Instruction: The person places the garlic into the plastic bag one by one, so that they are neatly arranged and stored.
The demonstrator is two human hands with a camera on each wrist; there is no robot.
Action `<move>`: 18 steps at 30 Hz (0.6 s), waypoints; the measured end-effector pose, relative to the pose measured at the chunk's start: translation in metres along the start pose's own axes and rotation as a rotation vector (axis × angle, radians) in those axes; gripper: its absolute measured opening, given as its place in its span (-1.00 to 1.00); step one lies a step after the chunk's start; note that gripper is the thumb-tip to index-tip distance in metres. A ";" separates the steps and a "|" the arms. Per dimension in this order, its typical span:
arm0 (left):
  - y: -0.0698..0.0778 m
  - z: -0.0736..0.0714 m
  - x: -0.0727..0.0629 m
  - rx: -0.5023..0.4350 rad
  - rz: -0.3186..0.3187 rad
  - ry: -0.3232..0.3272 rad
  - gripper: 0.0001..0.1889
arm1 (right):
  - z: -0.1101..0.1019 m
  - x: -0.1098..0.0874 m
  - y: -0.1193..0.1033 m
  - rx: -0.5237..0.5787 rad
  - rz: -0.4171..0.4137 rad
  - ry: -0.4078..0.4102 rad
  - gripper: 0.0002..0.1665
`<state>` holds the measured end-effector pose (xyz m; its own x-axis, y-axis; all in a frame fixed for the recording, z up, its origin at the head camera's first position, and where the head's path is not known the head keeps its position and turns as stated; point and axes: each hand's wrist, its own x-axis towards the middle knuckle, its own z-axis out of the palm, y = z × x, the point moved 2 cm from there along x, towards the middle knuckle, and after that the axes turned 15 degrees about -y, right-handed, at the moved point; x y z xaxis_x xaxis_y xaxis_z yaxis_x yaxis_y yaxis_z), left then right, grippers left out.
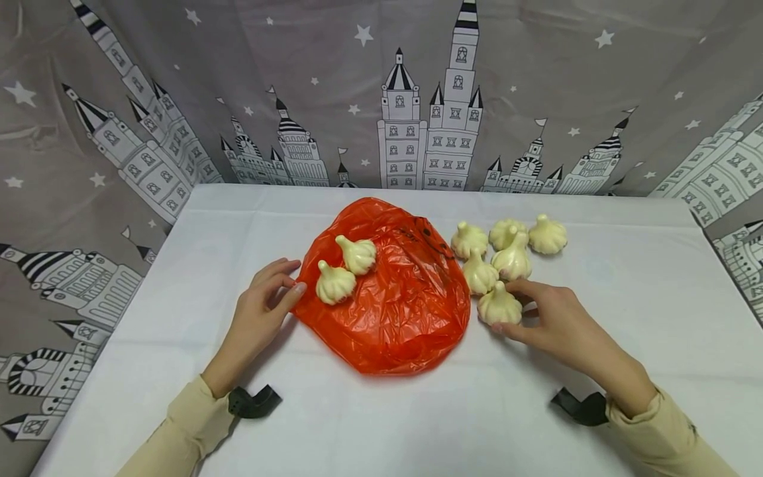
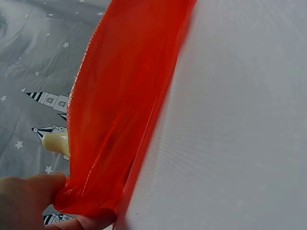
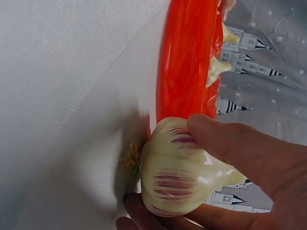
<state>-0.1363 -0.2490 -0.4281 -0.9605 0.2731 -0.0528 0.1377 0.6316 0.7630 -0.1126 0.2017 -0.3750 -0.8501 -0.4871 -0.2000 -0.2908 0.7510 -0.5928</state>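
Note:
A red plastic bag (image 1: 411,318) lies spread on the white table, its rim standing up a little. My left hand (image 1: 262,308) pinches the bag's left edge; in the left wrist view, thumb and fingers (image 2: 45,184) sit on both sides of the film. Two garlic bulbs (image 1: 336,283) rest in the bag's left part. At the bag's right side, my right hand (image 1: 551,318) grips a garlic bulb (image 1: 499,305) between thumb and fingers. Purple streaks and a tuft of dry roots show on that bulb (image 3: 175,172) in the right wrist view, root end facing the cloth.
Several more garlic bulbs (image 1: 511,257) stand in a cluster beyond the right hand, against the bag's right rim. One bulb (image 1: 548,234) lies at the cluster's far right. Behind the table (image 1: 381,424) hangs a grey curtain (image 1: 334,86) with castles and stars.

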 end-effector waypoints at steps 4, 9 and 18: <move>0.000 0.000 0.000 0.000 -0.002 0.000 -0.78 | -0.001 -0.001 -0.001 -0.014 0.003 -0.003 -0.37; 0.000 0.000 0.000 -0.002 -0.002 -0.001 -0.79 | -0.006 -0.004 -0.004 -0.033 0.013 0.004 -0.34; -0.002 0.000 0.001 -0.001 0.000 0.001 -0.79 | -0.019 -0.014 -0.009 -0.077 0.008 0.082 -0.34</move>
<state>-0.1372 -0.2494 -0.4297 -0.9608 0.2721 -0.0522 0.1372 0.6310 0.7636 -0.1065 0.2102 -0.3518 -0.8849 -0.4450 -0.1378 -0.3141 0.7883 -0.5290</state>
